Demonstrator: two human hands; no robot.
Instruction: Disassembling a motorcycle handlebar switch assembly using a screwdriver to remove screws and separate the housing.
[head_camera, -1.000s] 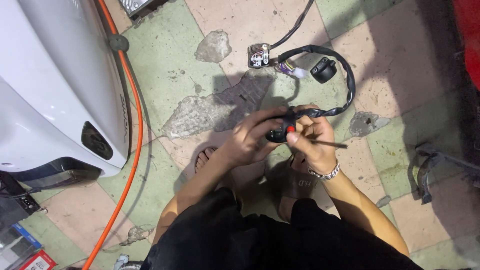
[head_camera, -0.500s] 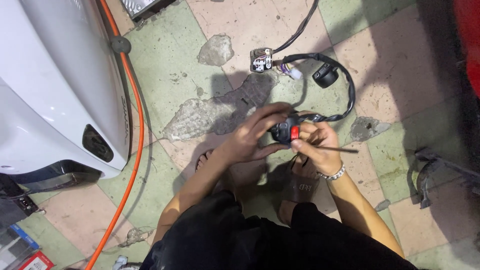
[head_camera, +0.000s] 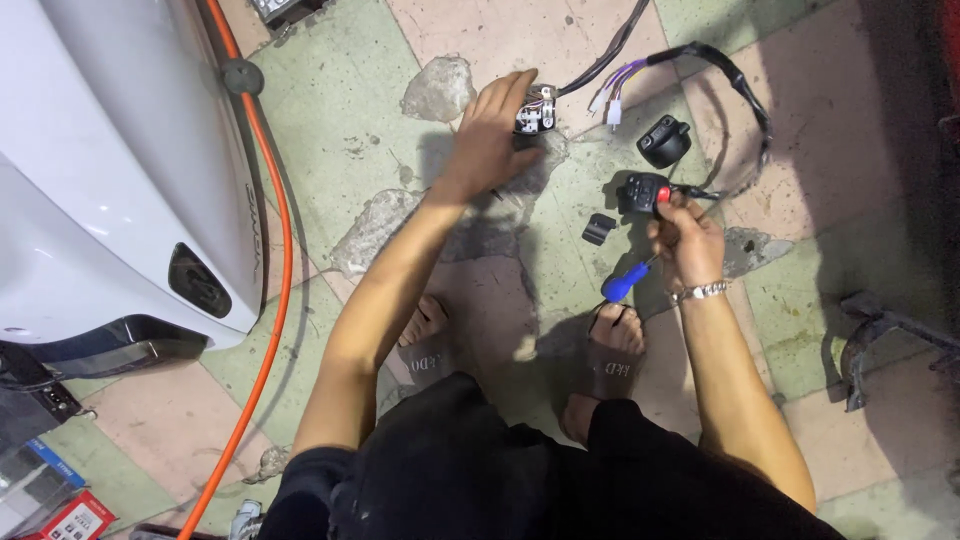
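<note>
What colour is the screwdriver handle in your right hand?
Blue; the screwdriver handle shows best in the head view, below the right hand.
</note>
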